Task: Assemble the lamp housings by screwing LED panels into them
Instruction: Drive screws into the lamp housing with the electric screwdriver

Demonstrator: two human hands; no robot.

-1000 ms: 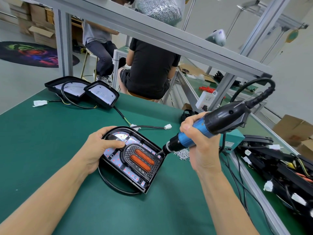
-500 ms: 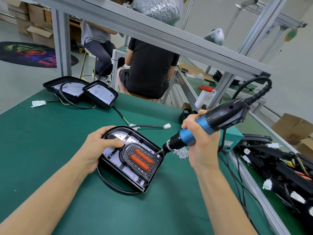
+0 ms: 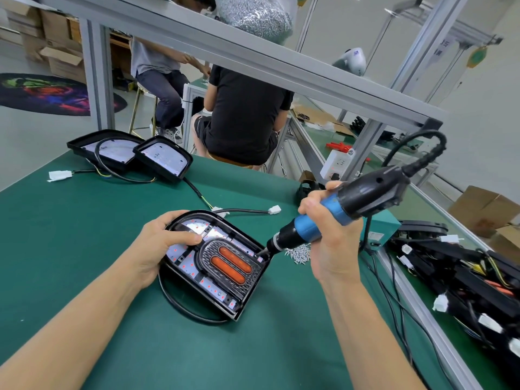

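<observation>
Lamp housing [image 3: 216, 266] lies between both hands: left hand [image 3: 157, 246] grips its rim, right hand [image 3: 332, 237] grasps the screwdriver [image 3: 337, 215].

an assembly workshop, no doubt: a green-matted workbench [image 3: 84, 249] under an aluminium frame [image 3: 253, 66], a corded electric screwdriver [image 3: 337, 212] in play, loose screws [image 3: 299, 253] heaped just beside it. far left, two finished lamp housings [image 3: 135, 154]; far right, cardboard boxes [image 3: 486, 209]; two seated workers [image 3: 242, 119] at the next bench beyond, a bag of screws [image 3: 256, 12] overhead.
</observation>
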